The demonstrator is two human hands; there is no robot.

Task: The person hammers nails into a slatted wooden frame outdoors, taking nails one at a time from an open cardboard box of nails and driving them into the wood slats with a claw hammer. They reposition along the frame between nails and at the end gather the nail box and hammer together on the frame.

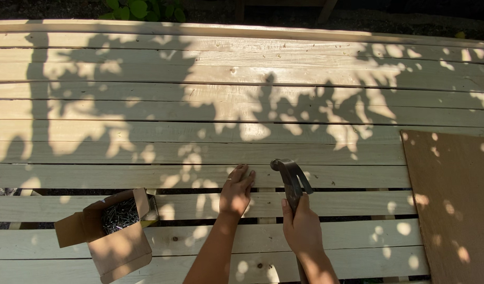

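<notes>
An open brown cardboard box of dark nails (115, 226) is seen at lower left; a flat brown hardboard sheet (452, 200) is laid at right; green leafy plants (142, 9) w/ dark soil are seen at top.

We see a desk (147, 105) of pale wooden slats laid side by side, with gaps between the nearer ones. On it lie an open cardboard box of nails (115, 226) at the near left and a brown board (452, 205) at the right.
</notes>
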